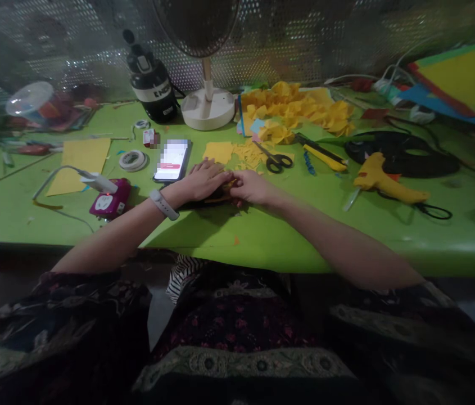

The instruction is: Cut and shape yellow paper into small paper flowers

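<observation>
Both hands meet at the centre of the frame, and it looks like close finger work on a small yellow piece, lodged between them just above the table's near edge. The left hand lies palm down, fingers stretched rightward; whether it grips anything underneath, I can't tell. The right hand has its fingers curled in beside the piece, perhaps pinching it, but the contact is covered. What this calls for, I'd judge, is a steady left palm and small, careful pressure from the right fingertips. Most of the piece is hidden, and a dark object under the left hand is too dim to name. The phone, left of centre, has its screen partly pixelated; up top, the fan is cut off.
</observation>
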`<state>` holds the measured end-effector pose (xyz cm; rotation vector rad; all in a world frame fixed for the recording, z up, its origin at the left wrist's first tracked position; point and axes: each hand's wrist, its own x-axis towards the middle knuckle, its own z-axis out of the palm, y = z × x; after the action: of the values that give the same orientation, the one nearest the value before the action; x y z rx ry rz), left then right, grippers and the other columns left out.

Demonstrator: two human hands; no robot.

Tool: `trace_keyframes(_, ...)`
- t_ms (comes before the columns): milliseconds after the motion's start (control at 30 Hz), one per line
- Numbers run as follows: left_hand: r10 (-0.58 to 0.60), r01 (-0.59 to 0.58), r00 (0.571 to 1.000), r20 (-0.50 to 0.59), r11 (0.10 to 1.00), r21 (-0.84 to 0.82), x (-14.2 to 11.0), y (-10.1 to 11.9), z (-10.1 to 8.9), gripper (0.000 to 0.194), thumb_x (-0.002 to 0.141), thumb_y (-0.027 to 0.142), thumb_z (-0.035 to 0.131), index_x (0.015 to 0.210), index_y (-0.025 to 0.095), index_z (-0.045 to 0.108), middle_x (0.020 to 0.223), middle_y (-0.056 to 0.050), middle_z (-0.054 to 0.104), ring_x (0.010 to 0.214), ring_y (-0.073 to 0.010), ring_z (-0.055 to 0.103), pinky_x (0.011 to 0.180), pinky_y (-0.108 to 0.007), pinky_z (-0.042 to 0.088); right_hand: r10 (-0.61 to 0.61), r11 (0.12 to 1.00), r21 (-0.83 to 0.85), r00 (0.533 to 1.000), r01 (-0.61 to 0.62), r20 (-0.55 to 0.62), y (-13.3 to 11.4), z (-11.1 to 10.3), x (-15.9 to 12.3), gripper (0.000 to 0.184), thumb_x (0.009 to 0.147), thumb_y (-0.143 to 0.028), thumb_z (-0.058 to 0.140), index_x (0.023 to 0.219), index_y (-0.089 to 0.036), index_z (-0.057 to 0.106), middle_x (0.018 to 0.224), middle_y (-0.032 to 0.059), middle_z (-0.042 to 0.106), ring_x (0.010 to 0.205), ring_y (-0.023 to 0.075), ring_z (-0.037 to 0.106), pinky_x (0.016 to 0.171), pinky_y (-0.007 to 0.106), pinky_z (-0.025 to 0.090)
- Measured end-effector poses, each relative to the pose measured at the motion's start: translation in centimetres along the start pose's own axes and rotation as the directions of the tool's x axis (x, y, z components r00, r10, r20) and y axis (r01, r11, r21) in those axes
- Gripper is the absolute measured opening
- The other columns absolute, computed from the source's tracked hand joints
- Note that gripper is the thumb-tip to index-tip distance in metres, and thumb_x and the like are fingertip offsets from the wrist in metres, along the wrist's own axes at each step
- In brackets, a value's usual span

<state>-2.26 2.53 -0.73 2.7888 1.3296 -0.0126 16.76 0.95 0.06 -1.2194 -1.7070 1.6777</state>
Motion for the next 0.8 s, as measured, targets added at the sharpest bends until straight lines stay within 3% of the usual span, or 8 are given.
trace_keyframes(800,0.019,-0.019,1.0,-0.003,1.0,0.015,0.03,-0.26,0.13,0.04,0.103,0.033,0.025,0.131,0.024,0.053,0.13,-0.01,0.058,0.134,-0.0274,0.043,0.117,-0.051,0.029,-0.051,0.998,0.033,0.999,0.052,-0.018,0.07,0.23,-0.35,0.02,0.082,0.003,0.06,0.089,-0.016,0.057,0.06,-0.0035,0.06,0.045,0.0062,0.055,0.04,0.014,0.05)
